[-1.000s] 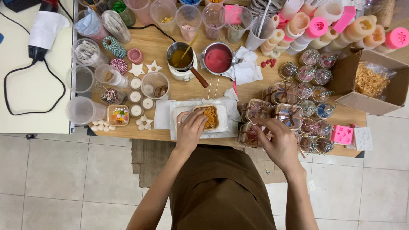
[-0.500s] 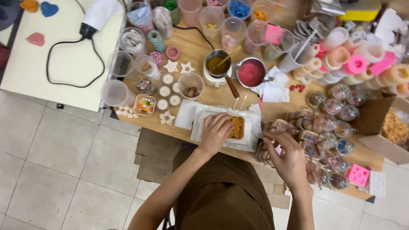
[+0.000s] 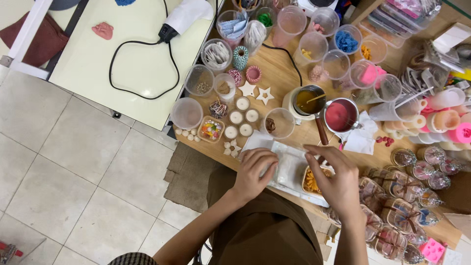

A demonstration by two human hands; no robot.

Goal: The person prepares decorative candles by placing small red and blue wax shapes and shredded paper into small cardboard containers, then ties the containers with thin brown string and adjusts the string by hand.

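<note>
My left hand (image 3: 254, 171) rests with curled fingers on the near left end of a clear plastic tray (image 3: 290, 167) at the wooden table's front edge. My right hand (image 3: 336, 180) hovers over the tray's right part, fingers pinched together above orange-yellow bits (image 3: 312, 180) lying in it. Whether the pinch holds anything is hidden. Just behind the tray stand a small pot of red wax (image 3: 340, 115) with a wooden handle and a pot of amber liquid (image 3: 309, 101) with a stick in it.
Clear cups of beads, string and trimmings (image 3: 314, 46) crowd the table's back. Small white candles (image 3: 244, 117) and two star shapes (image 3: 256, 92) sit at left. Wrapped clear gift jars (image 3: 407, 206) cluster at right. A white tool with a black cord (image 3: 189, 14) lies on the pale side table.
My left hand slid from the tray's middle to its left end. My right hand came in from the wrapped jars to above the orange bits. The camera view swung left.
</note>
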